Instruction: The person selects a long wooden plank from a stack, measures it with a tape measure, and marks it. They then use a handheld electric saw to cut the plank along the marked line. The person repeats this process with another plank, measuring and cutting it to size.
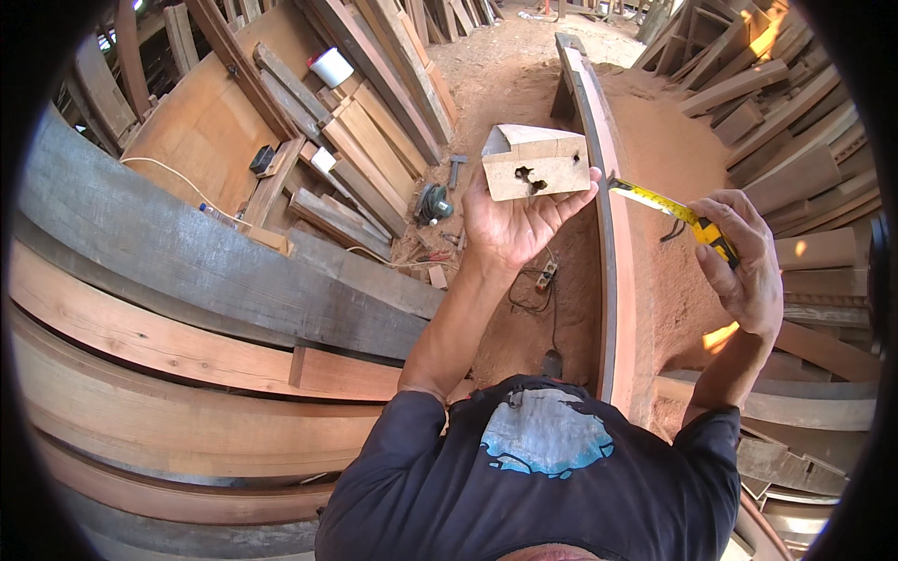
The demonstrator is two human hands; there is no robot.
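Wood block (536,162), pale and squared, with 2 dark holes in its near face, held up at upper centre of the frame. Left hand (513,220) under it, palm open toward the camera, fingers gripping its lower edge. Yellow tape measure (708,234) at right of centre, blade (645,196) drawn out leftward to the block's right edge. Right hand (745,266) clasped around the tape case. Behind, a long curved plank (610,234) running up the middle over reddish sawdust floor (673,150). Stacked boards (365,140) at upper left, a white roll (330,67) among them; heavy curved timbers (168,318) across the left.
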